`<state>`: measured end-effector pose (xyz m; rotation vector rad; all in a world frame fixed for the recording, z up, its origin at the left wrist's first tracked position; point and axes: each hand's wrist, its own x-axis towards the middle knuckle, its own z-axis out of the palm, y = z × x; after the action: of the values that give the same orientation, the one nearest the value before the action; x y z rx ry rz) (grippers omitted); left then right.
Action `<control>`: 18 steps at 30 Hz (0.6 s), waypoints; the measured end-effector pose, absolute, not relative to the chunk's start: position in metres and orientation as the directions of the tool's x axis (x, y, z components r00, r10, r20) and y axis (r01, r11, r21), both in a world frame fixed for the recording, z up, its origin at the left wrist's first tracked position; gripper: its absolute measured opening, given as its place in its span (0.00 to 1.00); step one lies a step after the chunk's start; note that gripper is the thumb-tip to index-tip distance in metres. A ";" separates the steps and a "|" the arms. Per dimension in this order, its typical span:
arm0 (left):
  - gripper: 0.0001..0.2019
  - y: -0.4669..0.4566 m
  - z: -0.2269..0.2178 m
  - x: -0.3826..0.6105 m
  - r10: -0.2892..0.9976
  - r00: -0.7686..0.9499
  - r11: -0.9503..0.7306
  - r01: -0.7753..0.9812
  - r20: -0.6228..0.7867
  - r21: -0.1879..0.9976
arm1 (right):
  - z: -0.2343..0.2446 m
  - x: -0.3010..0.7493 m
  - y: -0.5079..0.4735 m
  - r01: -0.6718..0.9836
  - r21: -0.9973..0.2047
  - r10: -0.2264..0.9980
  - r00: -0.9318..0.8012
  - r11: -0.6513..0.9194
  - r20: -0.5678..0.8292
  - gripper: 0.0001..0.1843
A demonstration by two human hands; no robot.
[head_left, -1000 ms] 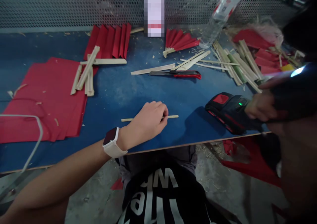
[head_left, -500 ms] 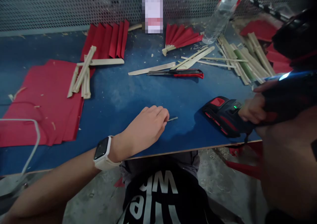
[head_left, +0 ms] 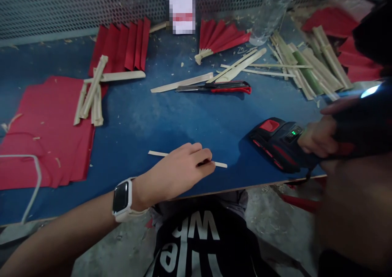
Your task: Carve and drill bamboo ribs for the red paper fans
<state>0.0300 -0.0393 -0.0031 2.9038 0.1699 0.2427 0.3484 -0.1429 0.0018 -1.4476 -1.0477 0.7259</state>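
Observation:
My left hand (head_left: 179,169), with a white watch on its wrist, is closed over a thin pale bamboo strip (head_left: 221,165) near the table's front edge. The strip's two ends stick out on either side of the fingers. On the right, my right hand (head_left: 320,136) grips the handle of a black and red cordless drill (head_left: 277,148). Its battery end rests against the table, and its lamp is lit. The drill's upper part is dark and partly cut off by the frame.
A red-handled utility knife (head_left: 231,87) lies beyond my hands among bamboo slips (head_left: 183,82). Folded red paper (head_left: 121,46), a small red fan (head_left: 220,40) and a plastic bottle (head_left: 268,20) stand farther back. Red sheets (head_left: 52,138) lie left; split bamboo pieces (head_left: 329,60) lie right.
The bamboo strip now lies crosswise under my left hand with both ends showing; before, only a short tip stuck out. The drill's upper end has shifted right and up.

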 end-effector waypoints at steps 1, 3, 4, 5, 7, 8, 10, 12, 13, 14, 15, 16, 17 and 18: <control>0.12 -0.038 -0.004 0.030 0.141 0.980 -0.963 0.103 0.138 0.249 | 0.001 0.349 -0.143 0.165 -0.983 0.897 0.420 0.075 0.139 0.34; 0.11 -0.036 -0.007 0.029 0.138 0.983 -0.953 0.097 0.123 0.288 | 0.001 0.348 -0.143 0.120 -0.986 0.891 0.426 0.113 0.154 0.32; 0.11 -0.036 -0.008 0.029 0.141 0.982 -0.949 0.098 0.123 0.301 | 0.001 0.347 -0.143 0.123 -0.985 0.893 0.420 0.118 0.160 0.33; 0.11 -0.036 -0.009 0.030 0.147 0.980 -0.945 0.100 0.131 0.312 | 0.001 0.346 -0.143 0.132 -0.984 0.898 0.407 0.122 0.166 0.35; 0.12 -0.036 -0.010 0.030 0.160 0.975 -0.938 0.101 0.155 0.332 | 0.002 0.344 -0.141 0.156 -0.979 0.904 0.388 0.130 0.182 0.40; 0.12 -0.036 -0.010 0.031 0.162 0.973 -0.935 0.098 0.164 0.341 | 0.003 0.343 -0.140 0.162 -0.978 0.904 0.385 0.134 0.188 0.43; 0.12 -0.037 -0.009 0.032 0.165 0.969 -0.930 0.092 0.182 0.355 | 0.006 0.340 -0.137 0.155 -0.979 0.903 0.386 0.136 0.187 0.45; 0.12 -0.038 -0.010 0.033 0.185 0.964 -0.922 0.103 0.191 0.373 | 0.012 0.335 -0.133 0.115 -0.985 0.911 0.380 0.126 0.161 0.44; 0.11 -0.038 -0.010 0.033 0.201 0.961 -0.917 0.115 0.191 0.383 | 0.016 0.332 -0.131 0.089 -0.990 0.917 0.376 0.110 0.135 0.44; 0.11 -0.038 -0.011 0.033 0.217 0.958 -0.911 0.129 0.190 0.391 | 0.020 0.329 -0.130 0.064 -0.994 0.917 0.386 0.088 0.106 0.43; 0.10 -0.038 -0.012 0.033 0.231 0.955 -0.908 0.143 0.186 0.395 | 0.023 0.325 -0.129 0.047 -0.997 0.911 0.404 0.067 0.081 0.43; 0.10 -0.038 -0.013 0.033 0.242 0.953 -0.906 0.155 0.182 0.394 | 0.026 0.323 -0.128 0.040 -0.998 0.905 0.419 0.057 0.068 0.44; 0.10 -0.038 -0.015 0.033 0.249 0.952 -0.907 0.163 0.181 0.389 | 0.027 0.321 -0.128 0.044 -0.997 0.900 0.430 0.058 0.071 0.44; 0.10 -0.038 -0.016 0.033 0.256 0.949 -0.908 0.171 0.182 0.384 | 0.028 0.320 -0.127 0.057 -0.996 0.901 0.426 0.068 0.086 0.45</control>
<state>0.0330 -0.0377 -0.0156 2.7334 0.3099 0.3241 0.3199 -0.1274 0.0276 -1.3577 -0.9426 0.8039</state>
